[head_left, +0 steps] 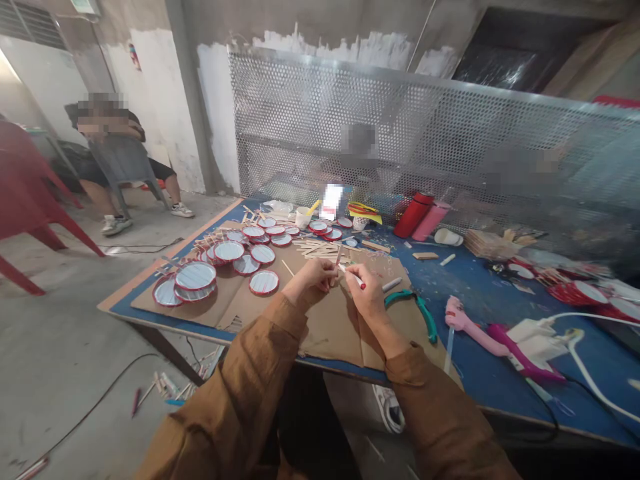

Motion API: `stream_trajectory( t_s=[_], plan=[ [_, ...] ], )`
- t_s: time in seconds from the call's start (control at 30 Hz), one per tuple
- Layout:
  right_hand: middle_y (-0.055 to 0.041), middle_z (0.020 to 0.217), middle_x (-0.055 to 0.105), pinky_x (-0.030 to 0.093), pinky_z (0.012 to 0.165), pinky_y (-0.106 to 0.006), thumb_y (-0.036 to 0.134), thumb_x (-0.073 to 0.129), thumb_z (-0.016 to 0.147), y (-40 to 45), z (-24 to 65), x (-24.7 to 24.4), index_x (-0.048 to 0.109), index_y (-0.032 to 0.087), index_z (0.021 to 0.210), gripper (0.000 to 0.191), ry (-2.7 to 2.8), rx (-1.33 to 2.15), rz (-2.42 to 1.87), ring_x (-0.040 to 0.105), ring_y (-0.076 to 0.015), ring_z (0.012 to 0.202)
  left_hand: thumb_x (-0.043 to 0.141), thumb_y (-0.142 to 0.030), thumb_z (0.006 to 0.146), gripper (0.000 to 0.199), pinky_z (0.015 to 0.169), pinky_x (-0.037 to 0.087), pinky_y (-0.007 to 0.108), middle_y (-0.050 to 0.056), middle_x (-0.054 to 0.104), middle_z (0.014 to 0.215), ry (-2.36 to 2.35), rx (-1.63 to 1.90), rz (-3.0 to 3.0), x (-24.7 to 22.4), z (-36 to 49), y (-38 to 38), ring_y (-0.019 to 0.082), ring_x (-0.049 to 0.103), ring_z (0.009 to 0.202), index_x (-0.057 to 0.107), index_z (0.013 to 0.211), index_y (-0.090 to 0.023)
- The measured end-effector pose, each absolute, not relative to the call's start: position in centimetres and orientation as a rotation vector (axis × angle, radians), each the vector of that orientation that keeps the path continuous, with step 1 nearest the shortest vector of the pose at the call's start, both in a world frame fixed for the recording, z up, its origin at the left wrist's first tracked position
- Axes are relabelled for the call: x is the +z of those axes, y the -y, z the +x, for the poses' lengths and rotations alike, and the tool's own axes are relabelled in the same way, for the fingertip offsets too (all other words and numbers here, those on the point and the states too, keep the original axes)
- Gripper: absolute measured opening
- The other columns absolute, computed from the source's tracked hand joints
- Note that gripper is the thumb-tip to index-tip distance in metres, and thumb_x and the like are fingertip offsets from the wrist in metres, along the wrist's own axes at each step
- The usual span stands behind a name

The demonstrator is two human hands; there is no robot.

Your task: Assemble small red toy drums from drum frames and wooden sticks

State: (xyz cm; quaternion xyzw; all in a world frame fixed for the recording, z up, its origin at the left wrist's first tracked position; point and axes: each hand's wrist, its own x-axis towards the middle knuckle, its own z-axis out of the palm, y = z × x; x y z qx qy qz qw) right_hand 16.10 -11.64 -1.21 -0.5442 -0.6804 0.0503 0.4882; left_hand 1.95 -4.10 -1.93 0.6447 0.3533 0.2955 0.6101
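Observation:
My left hand [319, 275] pinches a thin wooden stick [339, 255], which stands nearly upright above the cardboard sheet [320, 333]. In my right hand [369, 293] is a white marker pen [361, 284] with a red end, its tip side close to the stick. My fingers partly hide both. Beyond my hands lies a pile of flat wooden sticks [317, 249]. Left of them are several round white discs with red rims, such as the disc [264, 282]. Teal-handled pliers [424, 315] and a grey pen [391, 285] lie right of my right hand.
A pink hot glue gun [470, 323] and white plugs with cables [533, 330] lie on the blue table [425, 267]. Red and pink bottles [414, 215], paper cups [303, 217] and a lit phone [331, 202] stand behind. A perforated metal screen [300, 120] borders the back; people sit beyond and at left.

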Motion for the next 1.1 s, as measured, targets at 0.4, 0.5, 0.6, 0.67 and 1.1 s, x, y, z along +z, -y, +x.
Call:
stream_trajectory(
  t_s=[0.4, 0.5, 0.6, 0.67, 1.1],
  plan=[
    [-0.0019, 0.071, 0.063, 0.045, 0.064, -0.027, 0.035, 0.047, 0.086, 11.48, 16.35, -1.57, 0.058, 0.020, 0.082, 0.019, 1.559, 0.181, -1.331, 0.060, -0.0166, 0.067, 0.057, -0.015, 0.080, 0.011, 0.041, 0.040, 0.018, -0.002, 0.053, 0.048, -0.836, 0.656, 1.485, -1.92, 1.96, 4.00, 0.007, 0.050, 0.037, 0.054, 0.069, -0.012],
    [-0.0020, 0.071, 0.063, 0.045, 0.062, -0.026, 0.036, 0.046, 0.086, 11.47, 16.27, -1.52, 0.059, 0.020, 0.084, 0.021, 1.561, 0.192, -1.331, 0.060, -0.0165, 0.066, 0.058, -0.016, 0.079, 0.013, 0.042, 0.040, 0.018, -0.002, 0.053, 0.047, -0.841, 0.653, 1.483, -1.92, 1.94, 4.00, 0.007, 0.050, 0.038, 0.055, 0.068, -0.012],
    [-0.0020, 0.069, 0.063, 0.045, 0.060, -0.025, 0.036, 0.047, 0.084, 11.49, 16.15, -1.36, 0.059, 0.020, 0.078, 0.020, 1.589, 0.215, -1.342, 0.059, -0.0162, 0.064, 0.059, -0.016, 0.078, 0.011, 0.043, 0.040, 0.018, -0.003, 0.053, 0.047, -0.821, 0.646, 1.480, -1.86, 1.92, 3.97, 0.006, 0.050, 0.038, 0.055, 0.069, -0.011],
    [-0.0018, 0.068, 0.063, 0.045, 0.059, -0.025, 0.035, 0.047, 0.084, 11.55, 16.10, -1.27, 0.058, 0.020, 0.078, 0.020, 1.559, 0.234, -1.345, 0.059, -0.0157, 0.062, 0.058, -0.015, 0.079, 0.009, 0.043, 0.041, 0.018, -0.002, 0.054, 0.049, -0.809, 0.634, 1.479, -1.81, 1.91, 3.95, 0.006, 0.050, 0.038, 0.056, 0.070, -0.011],
    [0.0013, 0.062, 0.059, 0.044, 0.055, -0.025, 0.036, 0.047, 0.083, 11.90, 15.89, -0.79, 0.057, 0.020, 0.081, 0.019, 1.535, 0.288, -1.344, 0.055, -0.0128, 0.050, 0.058, -0.017, 0.078, 0.012, 0.041, 0.039, 0.016, -0.003, 0.053, 0.047, -0.818, 0.638, 1.492, -1.84, 1.85, 4.11, 0.006, 0.049, 0.038, 0.055, 0.069, -0.012]
  ],
)
